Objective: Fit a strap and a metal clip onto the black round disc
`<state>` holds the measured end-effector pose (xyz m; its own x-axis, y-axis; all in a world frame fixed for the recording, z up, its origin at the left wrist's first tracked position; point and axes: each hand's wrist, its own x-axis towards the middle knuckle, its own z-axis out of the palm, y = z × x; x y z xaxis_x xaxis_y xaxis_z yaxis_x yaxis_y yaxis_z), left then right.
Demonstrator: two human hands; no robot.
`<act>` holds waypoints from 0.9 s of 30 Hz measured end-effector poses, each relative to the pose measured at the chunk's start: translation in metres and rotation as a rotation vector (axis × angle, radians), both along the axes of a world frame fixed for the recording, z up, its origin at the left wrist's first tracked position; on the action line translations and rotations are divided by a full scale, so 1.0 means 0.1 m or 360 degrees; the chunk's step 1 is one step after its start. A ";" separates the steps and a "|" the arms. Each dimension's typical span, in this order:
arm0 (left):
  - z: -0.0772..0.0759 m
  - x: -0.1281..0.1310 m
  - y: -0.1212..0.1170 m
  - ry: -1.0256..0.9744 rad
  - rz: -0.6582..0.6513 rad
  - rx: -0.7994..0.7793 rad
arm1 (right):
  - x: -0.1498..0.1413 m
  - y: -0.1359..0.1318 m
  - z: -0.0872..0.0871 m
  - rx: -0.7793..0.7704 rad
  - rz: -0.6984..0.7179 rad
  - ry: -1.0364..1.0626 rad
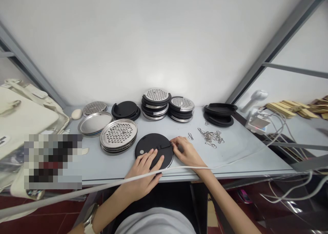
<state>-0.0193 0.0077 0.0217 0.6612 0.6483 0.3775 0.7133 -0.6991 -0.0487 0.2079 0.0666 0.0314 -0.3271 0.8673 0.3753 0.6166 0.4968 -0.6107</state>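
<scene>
A round black disc [147,148], with a pale round dot and a strap-like strip across it, lies flat near the table's front edge. Over its lower part my left hand [143,170] rests with fingers spread, touching its surface. At the disc's right edge, my right hand [186,149] is closed in a pinch on what looks like a small metal clip, mostly hidden by the fingertips. Several loose metal clips [212,137] lie in a heap to the right. Left of the disc is a stack of round metal grater plates [119,135].
Plain metal discs [95,123], black rings [126,110] and two stacks of assembled graters [155,95] line the back. Black holders [220,112] stand at back right. A white cable [194,167] crosses over my wrists. A cream bag [28,114] sits at left.
</scene>
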 end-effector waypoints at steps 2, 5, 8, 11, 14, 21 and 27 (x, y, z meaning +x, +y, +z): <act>0.00 0.00 0.00 0.0005 0.0002 -0.0003 | 0.00 0.01 0.01 0.0052 -0.0020 0.0002; 0.00 0.00 0.00 -0.0002 -0.0002 -0.0003 | 0.01 0.01 0.02 0.0113 -0.0044 0.0008; 0.01 0.00 0.00 -0.0011 -0.0002 -0.0001 | 0.01 0.01 0.03 0.0129 -0.0023 0.0013; 0.01 0.00 0.00 -0.0014 0.0003 0.0000 | 0.01 0.02 0.02 0.0123 -0.0017 0.0015; 0.00 0.00 0.00 -0.0012 -0.0004 0.0006 | 0.01 0.03 0.01 0.0146 -0.0027 0.0016; 0.00 0.00 0.00 -0.0041 -0.0008 0.0037 | 0.03 0.02 -0.02 0.0114 -0.0110 0.0064; 0.01 0.01 0.00 -0.0012 -0.0005 0.0014 | 0.04 0.01 -0.04 0.0035 -0.0174 0.0154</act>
<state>-0.0186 0.0080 0.0228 0.6602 0.6429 0.3883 0.7116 -0.7009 -0.0493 0.2118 0.0675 0.0279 -0.1926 0.8870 0.4198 0.6063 0.4439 -0.6598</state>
